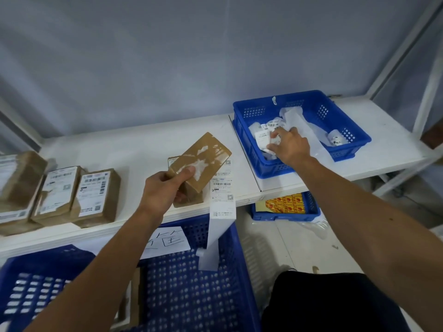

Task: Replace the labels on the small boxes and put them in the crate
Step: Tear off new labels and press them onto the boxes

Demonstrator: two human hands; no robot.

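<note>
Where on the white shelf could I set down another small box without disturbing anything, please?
Bare shelf lies between the labelled boxes on the left and the box the left hand holds. A smaller patch lies right of the blue tray. The left end is crowded; the right hand reaches into the tray.

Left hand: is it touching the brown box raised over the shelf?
Touching. Head view: the left hand grips the brown box, thumb pressed on its taped top, fingers curled underneath. The right hand pinches crumpled paper in the blue basket.
</note>
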